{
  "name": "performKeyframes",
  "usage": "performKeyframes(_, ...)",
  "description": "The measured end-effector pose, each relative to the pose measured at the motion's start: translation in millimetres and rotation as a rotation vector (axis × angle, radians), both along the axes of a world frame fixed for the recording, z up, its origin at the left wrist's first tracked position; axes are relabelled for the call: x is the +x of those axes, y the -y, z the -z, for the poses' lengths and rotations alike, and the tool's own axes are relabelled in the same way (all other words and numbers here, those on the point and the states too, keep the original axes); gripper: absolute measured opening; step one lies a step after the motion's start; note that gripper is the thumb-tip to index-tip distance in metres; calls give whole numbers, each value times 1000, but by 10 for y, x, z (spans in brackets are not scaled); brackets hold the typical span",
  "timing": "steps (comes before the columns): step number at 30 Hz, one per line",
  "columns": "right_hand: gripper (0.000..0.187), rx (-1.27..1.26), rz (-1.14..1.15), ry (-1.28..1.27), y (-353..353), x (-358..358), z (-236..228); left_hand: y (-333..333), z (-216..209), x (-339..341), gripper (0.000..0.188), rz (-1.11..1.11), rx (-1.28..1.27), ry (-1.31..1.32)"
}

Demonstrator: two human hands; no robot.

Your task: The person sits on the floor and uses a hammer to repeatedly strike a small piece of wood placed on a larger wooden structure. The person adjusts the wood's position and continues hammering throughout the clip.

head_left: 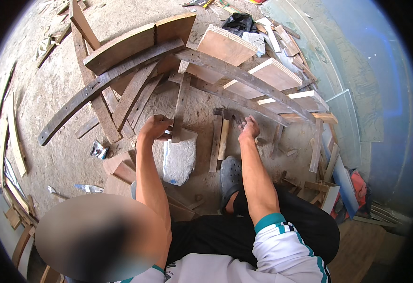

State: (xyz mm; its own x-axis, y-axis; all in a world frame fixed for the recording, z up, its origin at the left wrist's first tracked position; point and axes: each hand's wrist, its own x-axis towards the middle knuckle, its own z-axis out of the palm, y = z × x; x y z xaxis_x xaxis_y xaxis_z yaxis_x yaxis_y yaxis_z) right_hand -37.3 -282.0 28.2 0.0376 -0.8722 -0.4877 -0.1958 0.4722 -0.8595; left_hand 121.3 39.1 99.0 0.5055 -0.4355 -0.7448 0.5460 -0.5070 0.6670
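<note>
Wooden slat (180,106), narrow and weathered, is lying lengthwise on the sandy ground with its near end resting on a pale stone block (179,158); the left hand (154,127) is curling closed around that near end, just above the block's top left corner. To the right of the block, the right hand (250,128) is closing around a dark hammer (225,113), whose head is showing just beyond the fingers, above two short strips of wood (219,137) lying side by side on the ground. Beyond the block, farther from the person, a long curved dark beam (98,87) is sweeping to the left, and a second curved beam (244,78) is running off to the right across a stack of pale flat boards (275,75). Directly right of the block's lower end, a grey clog (230,172) is showing on the person's foot, with black trousers (244,231) behind it. Left of the block, small brown wood offcuts (119,165) are lying on the ground. Far right of the block, more scraps are piling against a pale blue wall (367,70).
</note>
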Motion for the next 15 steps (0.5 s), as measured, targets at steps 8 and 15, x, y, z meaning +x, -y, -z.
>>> performKeyframes(8,22,-819,-846,-42,-730,223,-102,-15,-106,12,38,2,43,-21)
performKeyframes(15,64,-652,-1721,-289,-1279,443,-271,80,0,-5,58,75,107,123)
